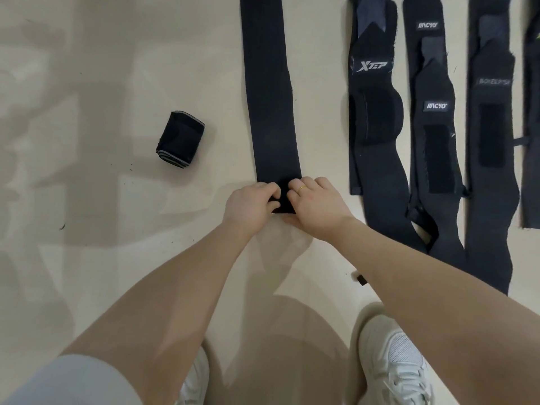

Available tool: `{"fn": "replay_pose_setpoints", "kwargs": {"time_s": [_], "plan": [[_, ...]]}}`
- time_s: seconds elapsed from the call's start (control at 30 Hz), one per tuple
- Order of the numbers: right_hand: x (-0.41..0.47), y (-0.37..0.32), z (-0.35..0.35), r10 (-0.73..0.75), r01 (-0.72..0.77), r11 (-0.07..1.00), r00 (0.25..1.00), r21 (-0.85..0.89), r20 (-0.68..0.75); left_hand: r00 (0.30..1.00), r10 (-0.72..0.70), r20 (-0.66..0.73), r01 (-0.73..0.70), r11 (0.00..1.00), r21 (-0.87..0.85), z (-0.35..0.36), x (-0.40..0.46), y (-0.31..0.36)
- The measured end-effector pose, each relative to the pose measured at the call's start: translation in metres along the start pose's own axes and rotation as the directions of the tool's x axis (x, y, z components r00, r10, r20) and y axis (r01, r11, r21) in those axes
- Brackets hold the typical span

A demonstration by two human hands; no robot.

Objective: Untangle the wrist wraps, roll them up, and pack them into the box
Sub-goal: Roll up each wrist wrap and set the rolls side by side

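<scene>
Long black elastic wrist wrap lies flat on the beige floor, running straight away from the person; left hand and right hand pinch its folded near end with curled fingers.

Pale beige smooth floor carries: rolled black wrist wrap at left; long flat black strap in middle; several unrolled black wrist wraps side by side at right; white sneakers below
</scene>
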State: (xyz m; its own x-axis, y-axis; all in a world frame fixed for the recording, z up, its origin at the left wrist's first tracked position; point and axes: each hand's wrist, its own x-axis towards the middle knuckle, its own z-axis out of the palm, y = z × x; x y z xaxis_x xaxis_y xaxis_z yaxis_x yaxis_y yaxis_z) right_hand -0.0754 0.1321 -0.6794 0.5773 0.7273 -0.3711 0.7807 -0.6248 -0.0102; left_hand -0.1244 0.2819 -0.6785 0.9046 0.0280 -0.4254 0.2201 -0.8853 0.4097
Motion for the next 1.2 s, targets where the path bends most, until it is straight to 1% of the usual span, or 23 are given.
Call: {"fn": "replay_pose_setpoints", "kwargs": {"time_s": [0.07,0.13,0.2,0.27,0.37,0.47,0.5,0.53,0.6,0.63,0.67,0.73,0.77,0.8,0.83,0.9,0.93,1.0,1.07,1.13,1.2], "plan": [[-0.003,-0.001,-0.004,-0.045,0.044,0.999,0.999,-0.031,-0.023,0.998,-0.055,-0.014,0.053,0.993,-0.103,-0.001,0.002,-0.001],[0.000,-0.001,-0.009,-0.022,0.021,0.999,1.000,0.025,0.017,0.995,-0.092,-0.047,0.086,0.989,-0.124,0.000,0.001,0.000],[0.005,0.002,-0.010,-0.042,0.024,0.982,0.995,0.185,0.094,0.995,-0.086,-0.054,0.082,0.994,-0.078,0.003,-0.003,0.002],[0.007,0.006,-0.014,-0.033,-0.019,0.949,0.987,0.316,0.157,0.997,-0.066,-0.038,0.065,0.997,-0.030,0.008,-0.010,0.004],[0.009,0.007,-0.013,-0.026,-0.052,0.929,0.978,0.365,0.206,0.996,-0.089,-0.015,0.090,0.996,0.029,0.014,-0.021,0.008],[0.013,0.005,-0.013,-0.002,-0.087,0.923,0.973,0.375,0.230,0.998,-0.046,0.041,0.040,0.989,0.141,0.013,-0.024,0.007],[0.013,0.004,-0.014,0.007,-0.105,0.917,0.969,0.385,0.247,0.998,-0.039,0.057,0.030,0.988,0.152,0.011,-0.023,0.007],[0.013,0.002,-0.015,0.021,-0.134,0.906,0.961,0.401,0.274,0.996,-0.040,0.075,0.029,0.991,0.134,0.008,-0.021,0.006],[0.010,0.000,-0.017,0.047,-0.202,0.865,0.944,0.460,0.328,0.989,-0.072,0.132,0.073,0.997,-0.005,0.004,-0.021,0.005],[0.008,-0.001,-0.019,0.059,-0.238,0.831,0.937,0.503,0.345,0.981,-0.083,0.178,0.098,0.992,-0.078,0.002,-0.022,0.004],[0.007,-0.001,-0.020,0.074,-0.274,0.785,0.932,0.555,0.355,0.973,-0.073,0.221,0.101,0.988,-0.115,-0.001,-0.022,0.004],[0.005,0.001,-0.021,0.117,-0.342,0.687,0.923,0.641,0.367,0.961,-0.040,0.275,0.074,0.990,-0.116,-0.002,-0.020,0.001],[0.005,0.001,-0.020,0.144,-0.370,0.666,0.916,0.647,0.375,0.960,-0.026,0.279,0.059,0.992,-0.112,-0.002,-0.019,0.001],[0.004,0.000,-0.020,0.172,-0.386,0.680,0.910,0.623,0.376,0.961,-0.016,0.275,0.047,0.993,-0.107,-0.001,-0.018,0.002],[0.004,-0.003,-0.020,0.205,-0.392,0.719,0.909,0.574,0.363,0.966,-0.009,0.257,0.033,0.995,-0.091,0.000,-0.018,0.002],[0.003,-0.009,-0.023,0.267,-0.380,0.809,0.917,0.449,0.295,0.982,-0.018,0.188,0.026,0.999,-0.044,0.005,-0.018,0.004],[0.003,-0.011,-0.026,0.267,-0.345,0.855,0.933,0.388,0.241,0.987,-0.042,0.155,0.047,0.999,-0.028,0.006,-0.017,0.006],[0.005,-0.014,-0.025,0.184,-0.219,0.934,0.972,0.282,0.145,0.983,-0.116,0.143,0.117,0.993,0.003,0.005,-0.014,0.010],[0.005,-0.013,-0.023,0.103,-0.129,0.958,0.988,0.258,0.113,0.974,-0.162,0.156,0.156,0.986,0.053,0.003,-0.009,0.015],[0.003,-0.007,-0.020,0.053,-0.084,0.952,0.992,0.294,0.113,0.972,-0.197,0.128,0.198,0.980,0.010,0.000,-0.005,0.017],[0.000,-0.004,-0.017,0.010,-0.041,0.958,0.994,0.284,0.111,0.969,-0.216,0.117,0.224,0.973,-0.060,-0.001,-0.002,0.017]]}}
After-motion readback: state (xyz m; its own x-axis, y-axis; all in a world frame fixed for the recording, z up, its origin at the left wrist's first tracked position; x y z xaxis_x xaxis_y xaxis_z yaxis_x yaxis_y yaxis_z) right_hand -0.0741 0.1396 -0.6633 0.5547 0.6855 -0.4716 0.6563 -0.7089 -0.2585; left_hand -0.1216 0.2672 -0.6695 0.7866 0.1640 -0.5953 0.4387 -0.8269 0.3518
